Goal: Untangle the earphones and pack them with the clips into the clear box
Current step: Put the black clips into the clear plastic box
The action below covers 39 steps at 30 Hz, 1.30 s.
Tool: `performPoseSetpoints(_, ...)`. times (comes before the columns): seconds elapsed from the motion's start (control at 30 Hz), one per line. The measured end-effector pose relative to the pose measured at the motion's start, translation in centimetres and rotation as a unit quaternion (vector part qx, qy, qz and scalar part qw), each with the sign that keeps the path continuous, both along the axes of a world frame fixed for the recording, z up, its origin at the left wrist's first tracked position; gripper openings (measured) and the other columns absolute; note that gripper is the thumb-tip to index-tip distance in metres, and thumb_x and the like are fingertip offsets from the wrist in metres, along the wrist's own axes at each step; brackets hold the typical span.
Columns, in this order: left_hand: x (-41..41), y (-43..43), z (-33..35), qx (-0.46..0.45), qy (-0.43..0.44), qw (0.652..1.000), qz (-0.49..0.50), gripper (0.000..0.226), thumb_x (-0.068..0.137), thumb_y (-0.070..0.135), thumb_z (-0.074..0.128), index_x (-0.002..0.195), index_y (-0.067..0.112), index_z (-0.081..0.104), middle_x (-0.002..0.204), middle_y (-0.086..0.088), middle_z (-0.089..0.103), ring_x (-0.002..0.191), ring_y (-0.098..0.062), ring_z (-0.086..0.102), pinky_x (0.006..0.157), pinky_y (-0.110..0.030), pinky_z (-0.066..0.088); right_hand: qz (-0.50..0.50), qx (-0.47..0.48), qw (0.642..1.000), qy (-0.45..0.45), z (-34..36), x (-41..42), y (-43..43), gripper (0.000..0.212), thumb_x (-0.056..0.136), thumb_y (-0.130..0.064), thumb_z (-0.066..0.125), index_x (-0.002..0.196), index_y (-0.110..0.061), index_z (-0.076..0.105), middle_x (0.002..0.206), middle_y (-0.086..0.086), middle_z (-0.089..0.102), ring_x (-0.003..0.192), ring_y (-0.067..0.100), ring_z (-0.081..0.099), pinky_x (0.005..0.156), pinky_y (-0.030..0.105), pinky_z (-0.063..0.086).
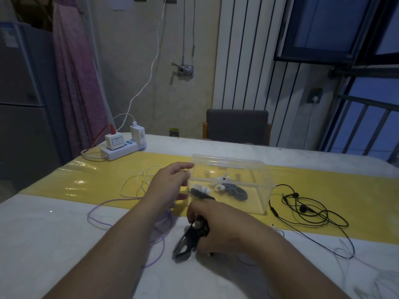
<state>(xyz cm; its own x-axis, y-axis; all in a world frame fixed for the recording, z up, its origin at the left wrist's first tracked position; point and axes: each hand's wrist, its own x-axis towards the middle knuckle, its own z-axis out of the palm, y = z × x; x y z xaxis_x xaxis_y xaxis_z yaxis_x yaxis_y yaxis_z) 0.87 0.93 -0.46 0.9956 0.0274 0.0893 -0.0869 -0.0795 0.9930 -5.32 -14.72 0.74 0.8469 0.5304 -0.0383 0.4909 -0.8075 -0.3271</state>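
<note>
Clip (187,239), seemingly gripped, right fingers (195,209) curled

pale table (64,234), yellow runner (323,212), clear box (265,190)

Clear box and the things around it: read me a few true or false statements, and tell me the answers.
1. The right hand grips a black clip. True.
2. The clear box is empty. False: clips already lie inside it.
3. The black earphones lie on the table to the right of the box. True.
4. The left hand grips the white earphones. False: its fingers are relaxed and hold nothing; the white earphones lie on the table beyond it.
</note>
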Motion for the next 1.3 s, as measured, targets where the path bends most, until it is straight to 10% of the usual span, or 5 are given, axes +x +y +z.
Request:
performPoseSetpoints(0.33,-0.1,0.1,0.1,0.0,0.003,1.0,-0.004,0.023,0.095,0.02,0.055,0.104,0.032,0.072,0.098,-0.008,0.067,0.088,-0.022,0.066,0.062,-0.034,0.059,-0.05,0.126,0.989,-0.053,1.8,0.5,-1.2,0.038,0.07,-0.026,0.074,0.094,-0.038,0.047,0.103,-0.011,0.044,0.089,0.014,0.053,0.077,0.04,0.054)
performPoseSetpoints(0.7,-0.3,-0.2,0.4,-0.001,0.018,1.0,-0.002,0.023,0.096,0.02,0.053,0.104,0.031,0.072,0.102,-0.009,0.067,0.097,-0.026,0.064,0.059,-0.03,0.053,-0.257,0.365,0.847,-0.289,2.6,3.8,-1.3,0.031,0.087,-0.02,0.067,0.108,-0.029,0.047,0.117,-0.005,0.042,0.103,0.017,0.055,0.078,0.021,0.047)
performPoseSetpoints(0.87,-0.5,0.0,0.7,0.008,0.019,1.0,-0.003,0.024,0.096,0.023,0.052,0.104,0.036,0.071,0.104,-0.011,0.068,0.098,-0.027,0.065,0.055,-0.026,0.052,-0.257,0.28,0.898,-0.224,1.8,4.3,-1.4,0.032,0.094,-0.022,0.062,0.124,-0.026,0.053,0.143,-0.003,0.038,0.123,0.017,0.047,0.089,0.02,0.035)
performPoseSetpoints(1.1,-0.6,0.0,0.8,0.023,0.021,0.999,0.01,0.025,0.097,0.024,0.051,0.105,0.037,0.07,0.104,-0.006,0.066,0.096,-0.027,0.064,0.045,-0.019,0.045,-0.204,0.309,0.892,-0.26,2.4,2.5,-3.9,0.014,0.093,-0.011,0.057,0.093,-0.021,0.065,0.086,-0.009,0.063,0.081,0.01,0.058,0.07,0.03,0.05)
performPoseSetpoints(1.3,-0.3,0.1,-0.1,0.137,-0.075,0.986,0.062,0.023,0.093,0.027,0.053,0.102,0.039,0.071,0.11,0.005,0.063,0.095,-0.019,0.062,0.065,-0.038,0.052,-0.202,0.206,0.95,-0.116,3.5,1.5,-6.8,0.016,0.09,-0.019,0.06,0.083,-0.032,0.065,0.085,-0.014,0.065,0.076,0.008,0.059,0.067,0.024,0.048)
